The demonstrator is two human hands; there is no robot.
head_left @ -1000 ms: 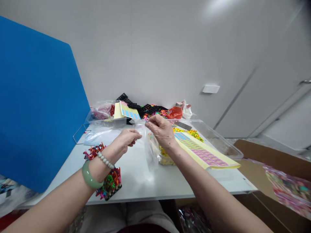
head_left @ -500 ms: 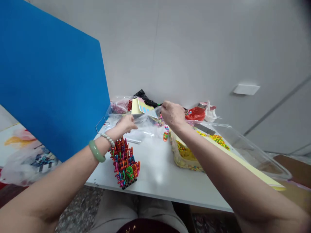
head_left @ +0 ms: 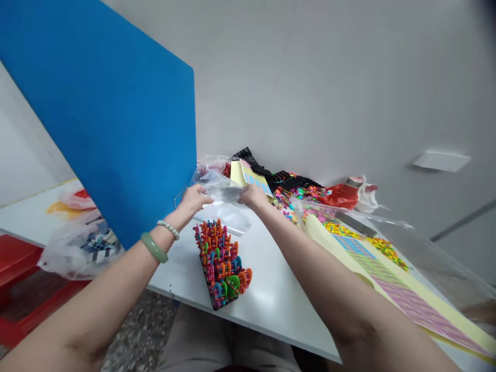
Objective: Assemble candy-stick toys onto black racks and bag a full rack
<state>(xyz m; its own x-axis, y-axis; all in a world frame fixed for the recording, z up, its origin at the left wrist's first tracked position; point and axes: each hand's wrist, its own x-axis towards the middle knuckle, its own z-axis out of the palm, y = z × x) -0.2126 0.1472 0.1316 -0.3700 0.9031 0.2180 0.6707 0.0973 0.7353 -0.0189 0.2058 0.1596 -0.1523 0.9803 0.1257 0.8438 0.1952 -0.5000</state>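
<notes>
Between my two hands a clear plastic bag [head_left: 229, 214] is stretched, its upper edge drawn out sideways above the white table. My left hand [head_left: 192, 200] wears a beaded bracelet and a green bangle and pinches the bag's left side. At the other side, my right hand [head_left: 252, 196] has its fingers closed on the bag; the fingertips are partly hidden. Closer to me stands a black holder full of small colourful hair claw clips [head_left: 222, 263]. Just behind my right hand lie printed cards [head_left: 251, 178] with yellow backs.
A large blue panel [head_left: 127, 119] rises at left. Black plastic grids [head_left: 294, 181] and loose colourful pieces [head_left: 289, 204] lie along the wall. On the right are printed yellow sheets [head_left: 399, 281] and a clear plastic cover [head_left: 418, 248]. A red stool [head_left: 23, 289] stands lower left.
The view has turned, shifting things on the table rightward. My right hand has come down and nearer my left, and the bag is now spread between them.
</notes>
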